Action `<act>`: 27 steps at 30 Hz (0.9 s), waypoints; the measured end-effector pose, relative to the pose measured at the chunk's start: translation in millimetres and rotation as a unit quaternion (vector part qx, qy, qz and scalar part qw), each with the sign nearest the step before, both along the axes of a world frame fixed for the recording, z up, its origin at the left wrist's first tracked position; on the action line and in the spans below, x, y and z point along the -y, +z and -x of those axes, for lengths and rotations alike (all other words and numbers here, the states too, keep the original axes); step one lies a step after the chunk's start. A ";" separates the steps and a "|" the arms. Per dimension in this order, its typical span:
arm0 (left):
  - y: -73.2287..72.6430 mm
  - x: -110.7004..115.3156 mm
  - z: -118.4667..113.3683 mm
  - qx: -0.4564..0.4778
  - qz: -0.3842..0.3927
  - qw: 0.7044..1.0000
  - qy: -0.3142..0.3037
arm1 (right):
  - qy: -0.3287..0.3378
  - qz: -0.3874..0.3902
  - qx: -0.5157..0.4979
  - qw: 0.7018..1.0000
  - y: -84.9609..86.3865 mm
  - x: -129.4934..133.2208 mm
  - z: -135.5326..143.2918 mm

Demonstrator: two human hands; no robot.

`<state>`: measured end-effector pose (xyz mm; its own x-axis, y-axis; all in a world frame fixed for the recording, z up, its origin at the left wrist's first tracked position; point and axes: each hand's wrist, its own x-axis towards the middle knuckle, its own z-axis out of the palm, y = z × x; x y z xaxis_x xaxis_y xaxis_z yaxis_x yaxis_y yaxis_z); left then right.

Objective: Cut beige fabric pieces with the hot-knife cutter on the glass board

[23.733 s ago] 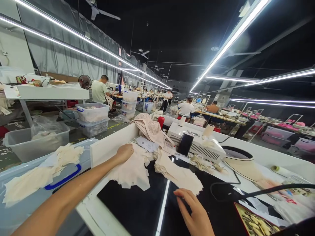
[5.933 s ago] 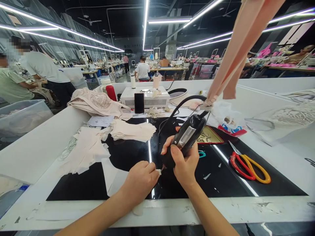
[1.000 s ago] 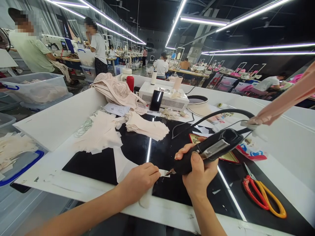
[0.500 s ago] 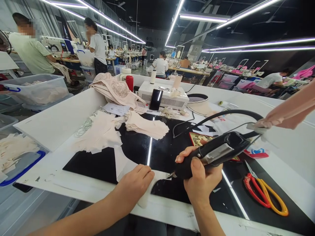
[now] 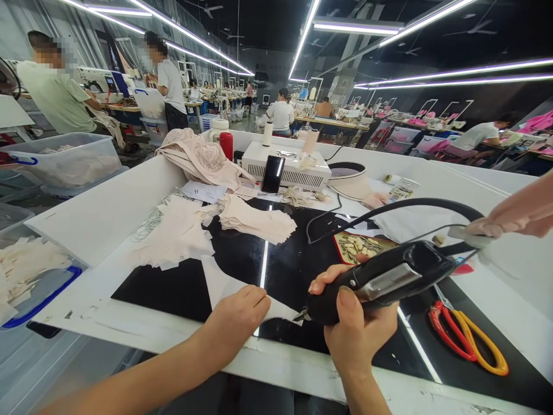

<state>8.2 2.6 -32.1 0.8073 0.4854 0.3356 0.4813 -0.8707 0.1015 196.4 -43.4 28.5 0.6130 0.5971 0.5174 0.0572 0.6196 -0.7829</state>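
Note:
My right hand is wrapped round a black corded handheld cutter with a narrow metal tip. That tip points left and meets the right end of a thin pale fabric piece on the black board. With curled fingers pressed together, my left hand holds the same piece down near the board's front edge; its fingertips are partly hidden. Beyond lie a stack of beige fabric pieces and a looser pile of them.
Red-and-orange scissors lie at the right. Behind the cutter are its looping cord and a small tray of seeds or shells. A phone leans against a white vented box. Low walls edge the table.
The pale fabric that hung below my left hand over the front edge no longer shows. My right hand and the cutter have shifted slightly right, and more of the tray is visible.

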 end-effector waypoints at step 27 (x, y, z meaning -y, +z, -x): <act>-24.6 36.5 -23.2 0.039 -0.100 0.991 0.077 | 0.028 0.003 -0.008 1.000 3.6 3.1 2.7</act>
